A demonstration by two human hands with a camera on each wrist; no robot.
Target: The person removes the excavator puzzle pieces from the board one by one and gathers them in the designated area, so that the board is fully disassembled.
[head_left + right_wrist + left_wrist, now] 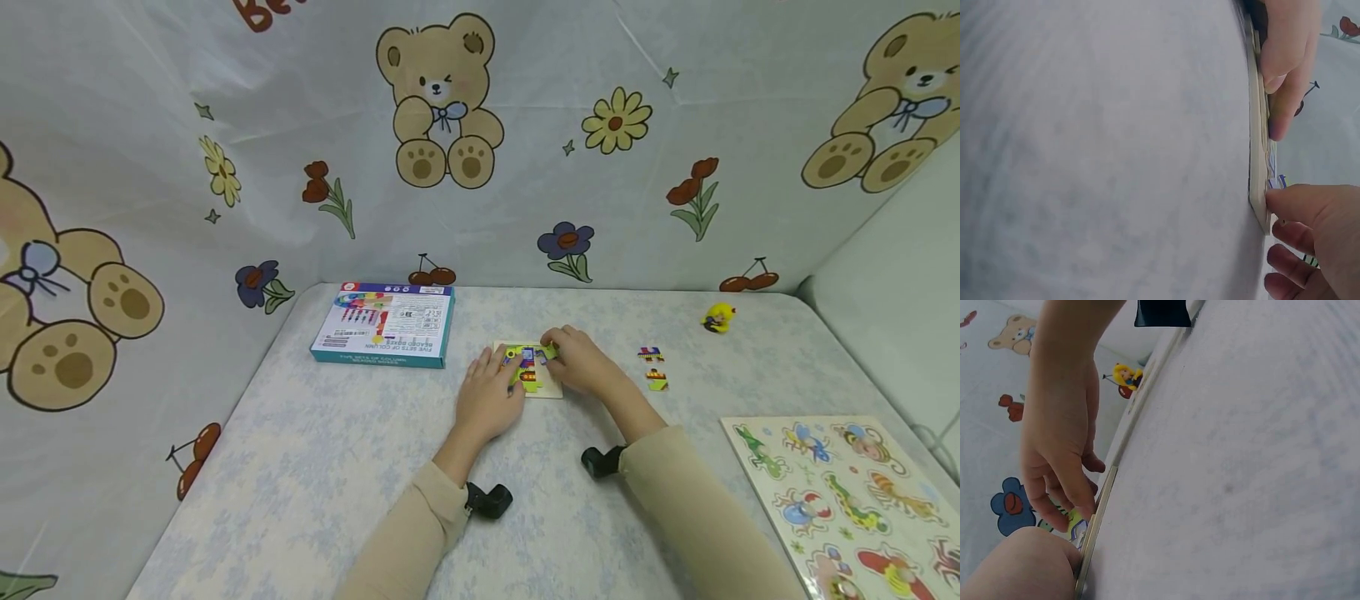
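Note:
A small wooden jigsaw board [552,388] lies mid-table, with colourful yellow-green and purple pieces in its tray. My left hand [489,402] rests flat across its left side, fingers stretched over the pieces and thumb near the lower edge. At the upper right corner my right hand [579,362] pinches a yellow-green puzzle piece [551,352] between thumb and fingers. In the right wrist view the right thumb [1297,199] is at the end of the board's pale edge [1258,131]; the piece is mostly hidden there. Two loose puzzle pieces, one purple-striped [651,354] and one yellow-green [657,380], lie right of the right hand.
A flat boxed set [382,327] lies at the back left. A small yellow-haired figure [717,317] stands at the back right. At the front right is a large insect-picture board [819,467]. A bear-printed cloth [510,225] hangs behind the table.

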